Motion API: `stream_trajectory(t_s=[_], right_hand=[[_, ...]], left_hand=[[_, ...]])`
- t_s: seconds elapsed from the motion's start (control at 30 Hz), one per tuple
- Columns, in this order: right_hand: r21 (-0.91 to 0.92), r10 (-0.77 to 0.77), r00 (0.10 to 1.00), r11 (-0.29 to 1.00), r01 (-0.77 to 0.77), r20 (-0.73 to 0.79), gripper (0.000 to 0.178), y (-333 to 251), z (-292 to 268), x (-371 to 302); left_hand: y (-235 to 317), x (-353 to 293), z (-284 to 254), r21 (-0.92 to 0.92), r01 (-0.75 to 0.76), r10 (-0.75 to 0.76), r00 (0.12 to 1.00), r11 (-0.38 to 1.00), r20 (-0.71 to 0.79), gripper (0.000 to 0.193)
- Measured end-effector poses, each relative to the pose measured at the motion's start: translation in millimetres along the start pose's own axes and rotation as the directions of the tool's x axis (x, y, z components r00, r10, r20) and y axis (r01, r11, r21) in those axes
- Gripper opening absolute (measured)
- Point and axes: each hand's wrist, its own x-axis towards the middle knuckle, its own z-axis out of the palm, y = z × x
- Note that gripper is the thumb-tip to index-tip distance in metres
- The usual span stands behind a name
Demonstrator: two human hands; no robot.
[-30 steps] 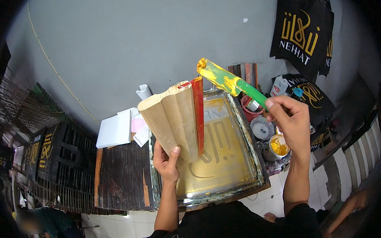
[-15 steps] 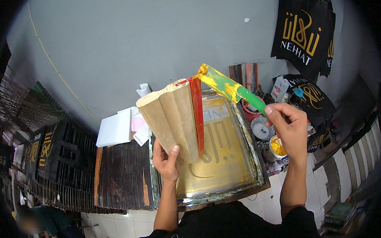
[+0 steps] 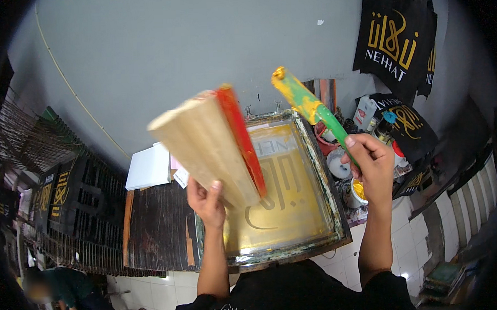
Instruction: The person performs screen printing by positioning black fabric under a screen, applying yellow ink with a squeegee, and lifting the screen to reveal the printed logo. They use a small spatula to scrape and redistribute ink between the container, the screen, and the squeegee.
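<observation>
My left hand (image 3: pixel 207 204) is wrapped round a wooden-handled squeegee (image 3: pixel 201 146), raised above the frame and tilted to the left. Its red blade (image 3: pixel 241 138) faces right; the squeegee is a little blurred. My right hand (image 3: pixel 371 163) grips the green handle of a flat spatula (image 3: pixel 313 109) smeared with yellow ink, a thick blob sitting at its upper tip. A gap parts the spatula from the squeegee. Beneath both lies a screen-printing frame (image 3: pixel 334 220), its mesh coated yellow with dark lettering-like shapes.
Right of the frame stand a tub of yellow ink (image 3: pixel 359 193), a white-lidded container (image 3: pixel 339 165) and several bottles. A stack of white paper (image 3: pixel 149 166) lies on the dark table (image 3: pixel 157 228) at left. Black printed bags (image 3: pixel 390 38) hang upper right. Another person (image 3: pixel 71 295) crouches lower left.
The squeegee has moved left and tilted further that way. The spatula's tip has come away from the red blade and swung up, steeper than before.
</observation>
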Motion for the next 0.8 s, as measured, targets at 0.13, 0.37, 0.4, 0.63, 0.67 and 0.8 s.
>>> stream_trajectory(t_s=[0.13, 0.37, 0.4, 0.63, 0.67, 0.8], right_hand=[[0.011, 0.120, 0.993, 0.993, -0.120, -0.005, 0.021, 28, -16, -4], [-0.170, 0.345, 0.934, 0.930, -0.326, 0.097, 0.025, 110, -26, -18], [-0.209, 0.326, 0.939, 0.931, -0.300, 0.106, 0.025, 123, -24, -20], [-0.344, 0.283, 0.952, 0.910, -0.230, 0.114, 0.028, 172, -12, -22], [-0.355, 0.266, 0.957, 0.911, -0.210, 0.118, 0.028, 173, -11, -22], [-0.295, 0.382, 0.918, 0.894, -0.337, 0.107, 0.029, 175, -4, -26]], left_hand=[[2, 47, -23, -0.013, 0.210, -0.207, 0.971, 0.978, 0.121, 0.054], [-25, 75, -59, -0.155, 0.107, -0.001, 0.825, 0.982, 0.566, 0.025], [-29, 78, -60, -0.233, 0.063, 0.103, 0.764, 0.971, 0.636, 0.024], [-29, 63, -71, -0.224, 0.134, 0.059, 0.725, 0.965, 0.686, 0.028], [-28, 60, -71, -0.223, 0.122, 0.067, 0.723, 0.967, 0.688, 0.028], [-24, 55, -72, -0.193, 0.042, 0.103, 0.725, 0.980, 0.681, 0.031]])
